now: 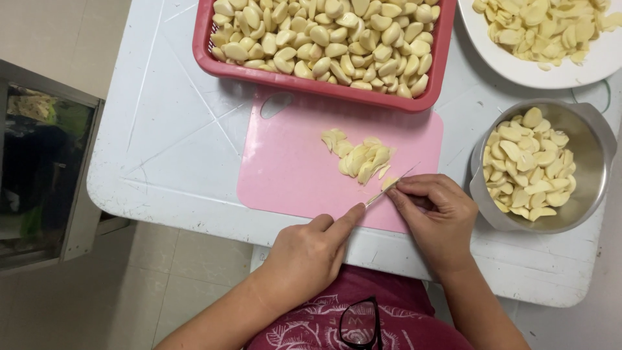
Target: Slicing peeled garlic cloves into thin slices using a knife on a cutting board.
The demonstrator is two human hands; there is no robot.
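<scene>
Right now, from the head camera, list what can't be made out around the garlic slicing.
- Knife: handle hidden inside the left hand; only the thin blade shows.
- Garlic clove being cut: mostly covered by the right hand fingertips.
- Red basket and white plate: far parts cut off by the top edge.
- Eyeglasses: cut off by the bottom edge.

My pink cutting board [285, 168] lies bare at centre left, room for my hands there. The red basket [202, 52] walls off the top, the steel bowl [599, 139] blocks the right, the sliced garlic pile [359, 159] sits mid-board.
</scene>
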